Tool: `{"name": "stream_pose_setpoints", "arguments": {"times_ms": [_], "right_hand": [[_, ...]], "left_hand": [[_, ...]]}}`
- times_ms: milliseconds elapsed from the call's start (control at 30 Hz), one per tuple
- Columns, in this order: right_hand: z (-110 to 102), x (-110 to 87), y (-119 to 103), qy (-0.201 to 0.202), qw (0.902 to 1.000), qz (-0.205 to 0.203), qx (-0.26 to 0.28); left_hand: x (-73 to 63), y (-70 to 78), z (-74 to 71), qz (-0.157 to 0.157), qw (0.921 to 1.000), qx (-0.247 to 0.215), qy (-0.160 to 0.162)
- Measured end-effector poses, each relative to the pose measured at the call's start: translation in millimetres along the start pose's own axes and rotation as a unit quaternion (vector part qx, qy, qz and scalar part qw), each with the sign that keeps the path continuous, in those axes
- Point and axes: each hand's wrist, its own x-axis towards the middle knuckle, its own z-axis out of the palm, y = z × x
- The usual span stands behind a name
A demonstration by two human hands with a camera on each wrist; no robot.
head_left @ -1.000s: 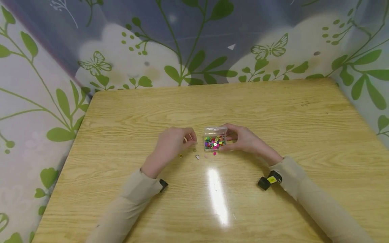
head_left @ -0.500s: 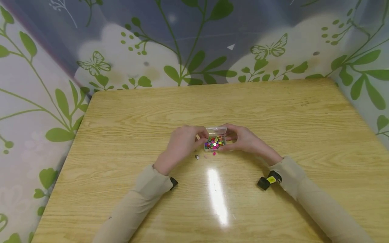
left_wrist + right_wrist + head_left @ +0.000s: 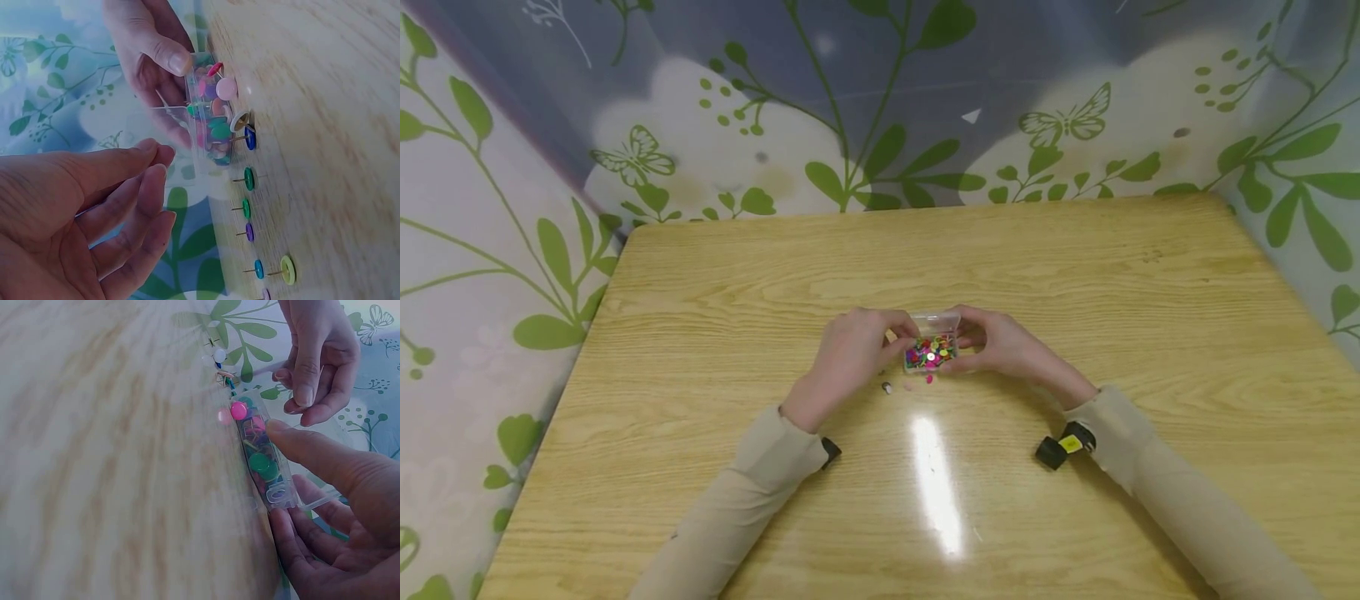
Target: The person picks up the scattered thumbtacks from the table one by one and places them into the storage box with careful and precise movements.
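A clear plastic box (image 3: 934, 320) full of colourful thumbtacks (image 3: 932, 352) stands on the table with its lid raised. My right hand (image 3: 1003, 343) grips the box from its right side, thumb at the front edge and fingers behind, as the right wrist view also shows. At the box's left end is my left hand (image 3: 850, 354), with thumb and index fingertips together and the other fingers curled. Nothing shows between those fingertips in the left wrist view. Loose thumbtacks, among them a green one (image 3: 249, 179) and a yellow one (image 3: 288, 270), lie on their heads beside the box, points up.
On the wooden table (image 3: 1037, 267), a pink thumbtack (image 3: 929, 379) and a white one (image 3: 887, 387) lie just in front of the box. Leaf-patterned cloth (image 3: 700, 125) hangs behind the table and along both sides.
My left hand has moved right, from beside the loose thumbtacks to the left end of the box, where it has stayed for the last half second. The right hand and box are still.
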Motion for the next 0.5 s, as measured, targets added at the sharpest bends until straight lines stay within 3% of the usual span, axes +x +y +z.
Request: {"name": "stream_pose_setpoints", "arguments": {"times_ms": [233,500], "right_hand": [[-0.2,-0.6,1.5,0.003,1.0,-0.003,-0.001],[-0.1,-0.5,0.6,0.006,1.0,0.002,-0.002]], "left_hand": [[-1.2,-1.8,-2.8,-0.002,0.9999,0.003,0.013],[-13.3,-18.7,-13.8,-0.045,0.999,0.002,-0.005]]}}
